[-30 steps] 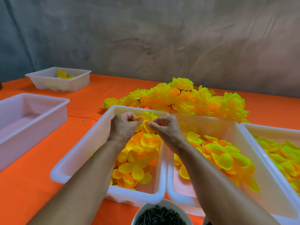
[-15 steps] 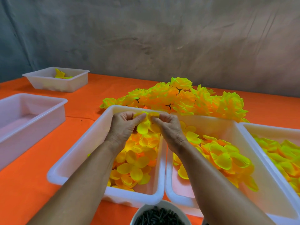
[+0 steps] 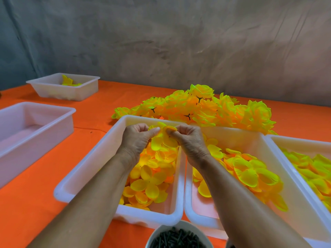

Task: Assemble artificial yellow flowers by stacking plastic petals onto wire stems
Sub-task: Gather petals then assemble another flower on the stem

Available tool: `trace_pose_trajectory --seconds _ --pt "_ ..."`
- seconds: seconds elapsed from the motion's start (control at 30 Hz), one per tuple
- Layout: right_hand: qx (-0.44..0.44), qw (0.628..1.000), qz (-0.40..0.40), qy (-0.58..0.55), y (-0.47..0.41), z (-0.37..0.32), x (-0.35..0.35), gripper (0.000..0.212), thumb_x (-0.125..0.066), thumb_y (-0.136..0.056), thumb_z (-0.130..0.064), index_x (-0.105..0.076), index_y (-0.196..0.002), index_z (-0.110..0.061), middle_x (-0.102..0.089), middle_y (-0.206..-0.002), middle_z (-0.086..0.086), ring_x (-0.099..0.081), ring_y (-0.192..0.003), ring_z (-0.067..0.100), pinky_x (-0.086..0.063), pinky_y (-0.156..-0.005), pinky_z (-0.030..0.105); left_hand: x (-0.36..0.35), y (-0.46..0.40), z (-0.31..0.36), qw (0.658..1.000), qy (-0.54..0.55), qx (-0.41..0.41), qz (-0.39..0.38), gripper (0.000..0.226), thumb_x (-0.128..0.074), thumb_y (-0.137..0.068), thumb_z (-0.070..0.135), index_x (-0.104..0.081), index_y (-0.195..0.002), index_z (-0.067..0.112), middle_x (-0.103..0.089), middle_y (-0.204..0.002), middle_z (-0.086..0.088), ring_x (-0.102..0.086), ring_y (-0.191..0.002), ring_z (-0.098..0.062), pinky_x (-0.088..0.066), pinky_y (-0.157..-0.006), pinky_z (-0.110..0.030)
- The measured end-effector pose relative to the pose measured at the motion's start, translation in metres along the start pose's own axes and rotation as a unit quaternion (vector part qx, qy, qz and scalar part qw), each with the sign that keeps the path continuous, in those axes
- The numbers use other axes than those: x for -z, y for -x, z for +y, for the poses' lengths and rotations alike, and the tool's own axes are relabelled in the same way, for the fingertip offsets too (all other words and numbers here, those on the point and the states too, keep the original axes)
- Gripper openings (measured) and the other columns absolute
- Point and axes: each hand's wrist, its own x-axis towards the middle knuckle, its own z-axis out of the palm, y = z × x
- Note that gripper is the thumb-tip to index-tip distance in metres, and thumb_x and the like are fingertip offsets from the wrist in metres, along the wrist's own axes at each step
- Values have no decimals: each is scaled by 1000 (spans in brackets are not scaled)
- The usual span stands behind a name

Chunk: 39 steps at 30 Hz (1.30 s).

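Petals: bright yellow plastic petal piece (image 3: 162,140), rounded lobes, glossy.
Left hand (image 3: 137,139): pinching it.
Right hand (image 3: 189,140): pinching it.
Writing: none legible.

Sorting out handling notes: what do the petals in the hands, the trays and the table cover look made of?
Petals: thin, flexible, matte plastic or fabric; they cup and bend between the left hand and right hand. Trays: smooth, milky, semi-translucent plastic with rounded moulded rims. Table cover: matte orange, probably cloth; no glare shows.
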Motion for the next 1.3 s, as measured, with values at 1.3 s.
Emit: trace_pose_trajectory --seconds 1.3 --pt "20 997 80 6 0 -1 0 17 -68 -83 -4 -61 -75 10 -51 -55 7 -44 -41 1 -36 -43 13 -3 10 6 998 39 -45 1 26 -69 -82 8 -53 -62 10 -52 -48 -1 -42 -36 -4 -33 -35 -16"
